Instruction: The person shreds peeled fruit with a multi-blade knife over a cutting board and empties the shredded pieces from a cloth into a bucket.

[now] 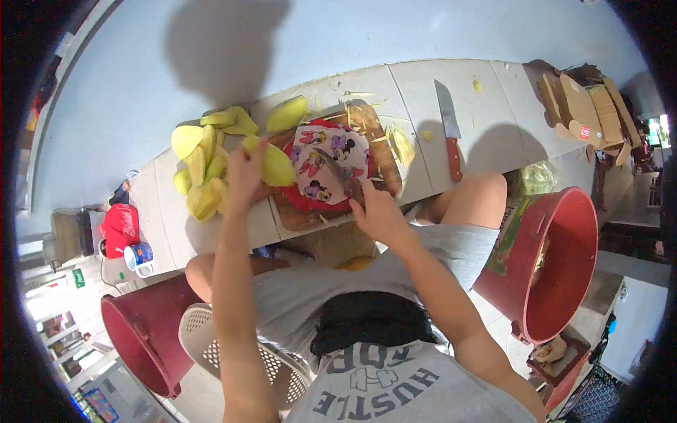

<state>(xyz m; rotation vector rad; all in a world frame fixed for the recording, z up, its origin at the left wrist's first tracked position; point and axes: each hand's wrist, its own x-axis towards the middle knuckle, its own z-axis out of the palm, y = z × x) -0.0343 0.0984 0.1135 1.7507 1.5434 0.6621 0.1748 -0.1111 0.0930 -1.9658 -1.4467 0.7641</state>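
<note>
My left hand (pixel 245 173) grips a peeled green mango (pixel 279 168) beside the left edge of a wooden cutting board (pixel 300 217). My right hand (pixel 379 211) is closed round the handle of a knife, whose blade (pixel 331 166) points up and left over a cartoon-print cloth (pixel 312 149) with a red border. That cloth lies on the board. Left of my left hand is a pile of peeled yellow-green pieces (pixel 199 156), with another piece (pixel 288 113) behind the board. Thin shreds (pixel 356 120) are scattered on the board's far corner.
On the tiled counter (pixel 416 92) a second knife (pixel 449 127) with a red-brown handle lies to the right. A cardboard box (pixel 582 106) is at the far right end, a mug (pixel 139 255) at the left. Red bins (pixel 564 254) stand on both sides of my legs.
</note>
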